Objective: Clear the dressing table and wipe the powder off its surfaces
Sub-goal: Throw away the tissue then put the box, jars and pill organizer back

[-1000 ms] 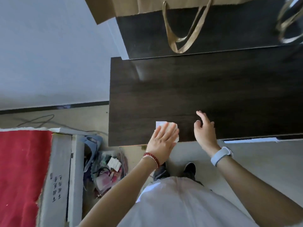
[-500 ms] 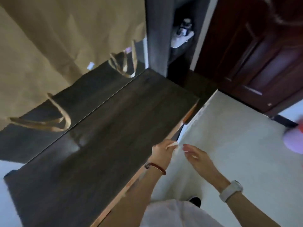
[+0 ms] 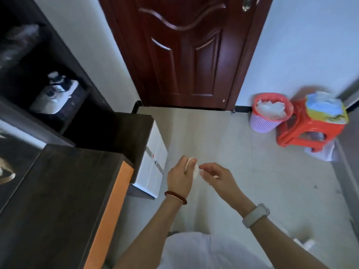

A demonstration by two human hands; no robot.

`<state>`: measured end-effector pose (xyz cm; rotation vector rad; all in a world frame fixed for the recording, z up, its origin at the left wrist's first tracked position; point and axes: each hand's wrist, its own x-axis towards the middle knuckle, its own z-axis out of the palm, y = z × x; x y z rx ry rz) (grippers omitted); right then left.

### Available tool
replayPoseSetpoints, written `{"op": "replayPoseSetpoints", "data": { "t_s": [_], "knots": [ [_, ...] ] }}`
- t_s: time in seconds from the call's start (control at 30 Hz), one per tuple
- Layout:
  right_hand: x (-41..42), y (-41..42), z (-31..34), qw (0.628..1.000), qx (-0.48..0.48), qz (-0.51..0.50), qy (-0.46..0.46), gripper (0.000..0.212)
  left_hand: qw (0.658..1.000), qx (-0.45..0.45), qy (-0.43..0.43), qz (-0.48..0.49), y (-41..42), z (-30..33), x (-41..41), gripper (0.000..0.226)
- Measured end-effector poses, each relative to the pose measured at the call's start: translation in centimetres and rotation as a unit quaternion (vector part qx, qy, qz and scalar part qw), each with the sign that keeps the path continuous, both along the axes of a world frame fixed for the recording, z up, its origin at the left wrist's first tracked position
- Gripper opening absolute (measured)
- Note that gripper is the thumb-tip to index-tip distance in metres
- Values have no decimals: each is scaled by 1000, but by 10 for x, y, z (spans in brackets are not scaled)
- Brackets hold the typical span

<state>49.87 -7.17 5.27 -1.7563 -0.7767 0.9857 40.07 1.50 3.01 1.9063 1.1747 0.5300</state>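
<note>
The dark wooden dressing table (image 3: 58, 200) fills the lower left, its top bare, with an orange front edge. To its right, over the floor, my left hand (image 3: 179, 176) is shut on a small white wipe (image 3: 194, 170), pinched at the fingertips. My right hand (image 3: 217, 176) is just right of it, fingers apart and touching the wipe's edge. A red bead bracelet circles my left wrist and a white band my right.
A lower dark cabinet with white drawers (image 3: 151, 164) stands beyond the table. A dark shelf unit (image 3: 48, 90) holds a white object. A red-brown door (image 3: 186, 51) is ahead. A pink-rimmed waste basket (image 3: 270, 113) and a red stool (image 3: 310, 131) stand at the right wall.
My left hand has lifted the wipe off the table's front edge and carried it rightward over the floor. My view has swung right from the table toward the door and basket.
</note>
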Motion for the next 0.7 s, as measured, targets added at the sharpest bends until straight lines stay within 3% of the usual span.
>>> {"op": "replayPoseSetpoints", "data": {
  "t_s": [0.13, 0.3, 0.5, 0.7],
  "knots": [
    [50, 8, -7, 1000, 0, -23, 2, 6, 999, -18, 7, -37, 11, 0, 62, 27],
    [111, 31, -21, 996, -5, -92, 13, 7, 986, -161, -11, -40, 42, -9, 148, 24],
    [227, 81, -33, 988, -21, -150, 13, 7, 954, -246, -33, -166, 104, -17, 272, 10],
    [354, 125, -20, 963, -34, -262, -58, 22, 961, -181, -64, -201, 165, -8, 395, 4]
  ]
}}
